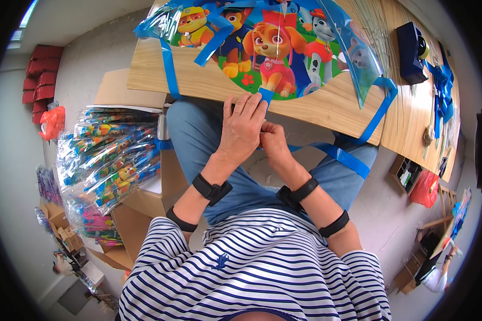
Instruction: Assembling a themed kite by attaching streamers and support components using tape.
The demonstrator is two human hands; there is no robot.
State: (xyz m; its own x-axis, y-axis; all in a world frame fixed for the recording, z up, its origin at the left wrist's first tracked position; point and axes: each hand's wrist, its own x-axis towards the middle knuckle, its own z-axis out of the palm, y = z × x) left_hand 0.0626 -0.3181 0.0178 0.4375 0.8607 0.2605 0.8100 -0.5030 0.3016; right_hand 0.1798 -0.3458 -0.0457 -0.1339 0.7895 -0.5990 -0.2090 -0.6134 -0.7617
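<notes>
1. Workpiece: a large, thin, glossy plastic sheet with a curved outline and a printed picture of colourful cartoon dogs [276,53]. It lies on the light wood-grain table [334,101], its near edge just inside the table's front edge.
2. Handling (judgement): expect a light, soft sheet that slides easily and creases or tears if pulled hard. Take hold at the near edge, beside the short bright-blue tab [265,95]; avoid gripping the unsupported film.
3. Appearance: the print shows dogs in yellow, blue, pink and red outfits over green ground. The left and right sides curl up, semi-transparent, with bright reflections. Bright-blue flat plastic strips [168,67] lie across and beside it; one hangs over the front edge at the left, another loops down at the right.
4. Left hand [241,125]: palm down, fingers extended close together, fingertips over the blue tab. Whether they pinch it cannot be told.
5. Right hand [275,142]: fingers curled in, just below and touching or nearly touching the left fingers. Its grip contents are hidden. A blue strip [343,159] runs from near it across the right thigh.
6. Surroundings: at the right, a dark-blue tape dispenser [411,53] and a tangled bundle of blue ribbon [443,91]; at the left, a pile of printed pieces in clear film [112,160] on an open brown cardboard box [174,174].
</notes>
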